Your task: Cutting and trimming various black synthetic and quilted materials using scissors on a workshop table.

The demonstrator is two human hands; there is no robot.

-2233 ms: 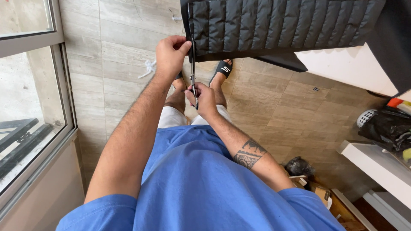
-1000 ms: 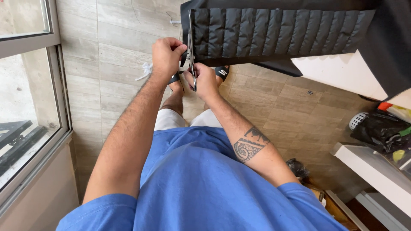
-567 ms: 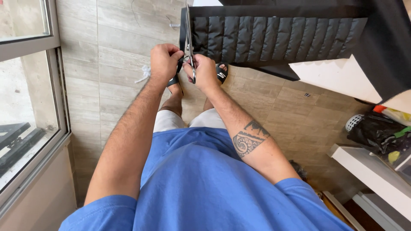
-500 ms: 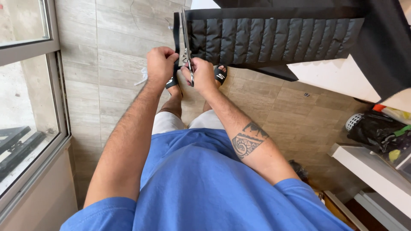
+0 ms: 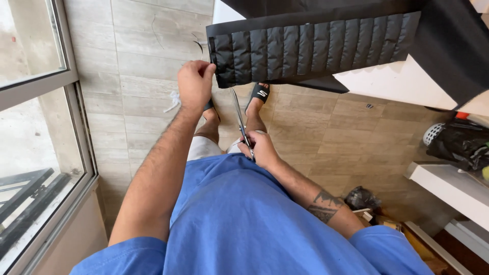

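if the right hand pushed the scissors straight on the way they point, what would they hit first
Most likely the lower left edge of the black quilted fabric panel. The right hand aims the scissors up at it, beside the left hand gripping that corner. Depth is unclear.

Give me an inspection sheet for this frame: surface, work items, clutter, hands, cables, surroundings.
Surface: white table, corner in view, over a wood-look tiled floor.
Work items: black quilted fabric panel hanging over the table edge; scissors, blades pointing up at its lower edge.
Clutter: white scrap on the floor; dark bag and boxes at lower right.
Hands: left hand grips the panel's left corner; right hand holds the scissors' handles.
Cables: nothing seen.
Surroundings: window with metal frame on the left; white shelf on the right with a black bag; the person wears black sandals.
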